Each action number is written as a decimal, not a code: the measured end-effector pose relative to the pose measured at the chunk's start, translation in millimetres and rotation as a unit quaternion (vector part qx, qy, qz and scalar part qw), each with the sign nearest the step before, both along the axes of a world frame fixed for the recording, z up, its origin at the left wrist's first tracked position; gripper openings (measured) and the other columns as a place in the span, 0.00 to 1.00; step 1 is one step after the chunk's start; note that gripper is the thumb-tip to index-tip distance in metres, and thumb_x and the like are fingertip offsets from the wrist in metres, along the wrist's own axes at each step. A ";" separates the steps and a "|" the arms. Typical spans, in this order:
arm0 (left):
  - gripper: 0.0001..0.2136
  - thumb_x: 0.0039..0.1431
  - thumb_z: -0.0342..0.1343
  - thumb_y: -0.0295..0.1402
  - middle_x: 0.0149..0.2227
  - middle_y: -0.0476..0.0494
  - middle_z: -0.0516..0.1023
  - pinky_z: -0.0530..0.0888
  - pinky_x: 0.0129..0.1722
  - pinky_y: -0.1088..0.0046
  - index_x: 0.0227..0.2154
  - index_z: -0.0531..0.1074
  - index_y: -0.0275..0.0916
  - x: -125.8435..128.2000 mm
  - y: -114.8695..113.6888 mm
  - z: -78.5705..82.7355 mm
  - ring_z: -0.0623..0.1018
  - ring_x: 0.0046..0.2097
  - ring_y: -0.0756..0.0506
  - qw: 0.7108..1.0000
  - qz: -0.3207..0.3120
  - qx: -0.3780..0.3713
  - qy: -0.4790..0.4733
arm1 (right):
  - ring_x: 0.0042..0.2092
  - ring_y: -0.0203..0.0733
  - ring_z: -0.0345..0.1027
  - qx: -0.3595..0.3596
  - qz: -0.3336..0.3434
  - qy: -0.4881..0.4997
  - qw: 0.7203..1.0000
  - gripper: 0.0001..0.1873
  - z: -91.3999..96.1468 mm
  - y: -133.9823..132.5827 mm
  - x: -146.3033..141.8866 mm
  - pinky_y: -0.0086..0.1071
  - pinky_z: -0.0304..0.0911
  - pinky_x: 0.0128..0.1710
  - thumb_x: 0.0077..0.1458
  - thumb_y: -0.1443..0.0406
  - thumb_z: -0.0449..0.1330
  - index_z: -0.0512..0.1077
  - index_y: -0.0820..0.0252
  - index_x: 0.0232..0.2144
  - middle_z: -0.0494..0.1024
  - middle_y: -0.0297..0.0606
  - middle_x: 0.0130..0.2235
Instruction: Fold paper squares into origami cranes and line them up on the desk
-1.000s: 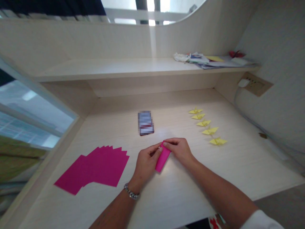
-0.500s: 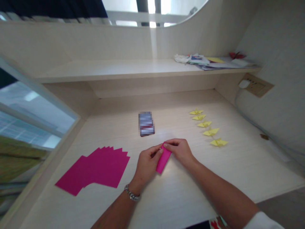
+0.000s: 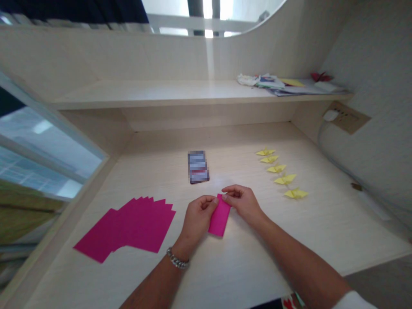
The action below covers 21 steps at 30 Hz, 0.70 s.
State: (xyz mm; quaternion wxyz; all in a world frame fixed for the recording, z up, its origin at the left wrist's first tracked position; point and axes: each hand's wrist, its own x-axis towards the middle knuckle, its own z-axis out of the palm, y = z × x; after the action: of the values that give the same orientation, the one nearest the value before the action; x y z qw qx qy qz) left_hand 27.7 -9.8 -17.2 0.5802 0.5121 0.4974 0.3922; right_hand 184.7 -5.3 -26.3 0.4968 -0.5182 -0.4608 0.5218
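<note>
A folded piece of pink origami paper (image 3: 219, 219), shaped as a narrow rectangle, is held between both hands just over the desk. My left hand (image 3: 200, 216) pinches its upper left edge with thumb and forefinger. At the upper right corner, my right hand (image 3: 243, 201) grips the same paper between thumb and fingers. To the left, several pink paper sheets (image 3: 138, 223) lie fanned out on the desk. Several yellow paper cranes (image 3: 276, 169) stand in a slanting row on the right.
A phone (image 3: 198, 167) with a blurred screen lies beyond my hands. Papers (image 3: 289, 88) and a red folded paper (image 3: 322, 77) rest on the shelf (image 3: 144, 92). A plug with a cable (image 3: 330, 115) sits in the wall socket at right. Something dark (image 3: 273, 304) shows at the bottom edge.
The folded pink paper has turned slightly and shows a wider face. My left hand has shifted a little left, so the hands are slightly farther apart.
</note>
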 end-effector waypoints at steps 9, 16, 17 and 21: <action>0.11 0.53 0.57 0.37 0.30 0.42 0.78 0.68 0.29 0.75 0.33 0.75 0.32 2.0 1.1 0.3 0.74 0.30 0.49 1.000 -0.024 -0.015 -0.014 | 0.28 0.36 0.68 0.002 0.033 -0.024 0.999 0.13 -2.0 0.0 4.0 0.29 0.62 0.28 0.40 0.64 0.66 0.74 0.62 0.32 0.75 0.35 0.26; 0.11 0.54 0.55 0.37 0.28 0.44 0.78 0.67 0.28 0.76 0.32 0.76 0.33 2.1 -1.0 2.6 0.72 0.28 0.50 0.999 -0.035 0.008 0.003 | 0.27 0.36 0.68 -0.003 0.028 -0.013 1.000 0.14 -3.0 0.4 4.4 0.29 0.62 0.28 0.39 0.65 0.67 0.74 0.62 0.32 0.75 0.35 0.26; 0.12 0.54 0.55 0.37 0.29 0.44 0.78 0.67 0.28 0.76 0.33 0.76 0.33 1.8 -1.0 2.1 0.72 0.28 0.49 0.999 -0.035 0.007 0.004 | 0.27 0.36 0.68 -0.004 0.027 -0.015 1.000 0.13 -2.5 0.3 4.4 0.29 0.62 0.28 0.39 0.65 0.67 0.74 0.62 0.31 0.75 0.35 0.26; 0.12 0.54 0.56 0.38 0.29 0.43 0.78 0.68 0.28 0.76 0.33 0.76 0.33 1.3 -0.7 0.4 0.73 0.29 0.49 0.999 -0.031 0.009 0.003 | 0.27 0.35 0.67 -0.008 0.026 -0.009 1.000 0.13 0.6 -0.4 3.2 0.28 0.61 0.27 0.39 0.65 0.67 0.73 0.63 0.31 0.75 0.34 0.26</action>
State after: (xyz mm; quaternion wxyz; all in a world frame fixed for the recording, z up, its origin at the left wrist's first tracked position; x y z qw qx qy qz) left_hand 29.0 -10.5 -16.8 0.5861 0.5338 0.4792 0.3766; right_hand 188.0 -5.7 -25.7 0.4747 -0.5147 -0.4747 0.5334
